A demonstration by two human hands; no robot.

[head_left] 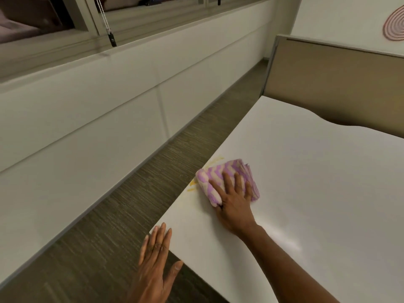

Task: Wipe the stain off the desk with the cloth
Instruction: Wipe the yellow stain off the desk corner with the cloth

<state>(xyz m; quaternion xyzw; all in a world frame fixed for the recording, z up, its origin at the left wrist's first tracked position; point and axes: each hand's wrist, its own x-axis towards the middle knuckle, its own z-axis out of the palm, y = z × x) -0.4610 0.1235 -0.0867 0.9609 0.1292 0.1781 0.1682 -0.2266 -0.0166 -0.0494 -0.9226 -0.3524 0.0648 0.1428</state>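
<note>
A folded cloth [220, 173] with purple and white zigzag stripes lies on the white desk [317, 182], close to its left edge. My right hand [235, 200] presses flat on top of the cloth with fingers spread over it. A yellow-orange stain [192, 184] smears along the desk's left edge, just left of the cloth, with a fainter streak [216, 159] beyond it. My left hand [156, 263] rests at the near left corner of the desk, fingers together and extended, holding nothing.
A tan partition panel [338, 84] stands along the desk's far side. Grey carpeted floor [109, 215] runs to the left of the desk, bounded by a white wall panel [87, 119] under a window sill. A blind cord [111, 38] hangs there.
</note>
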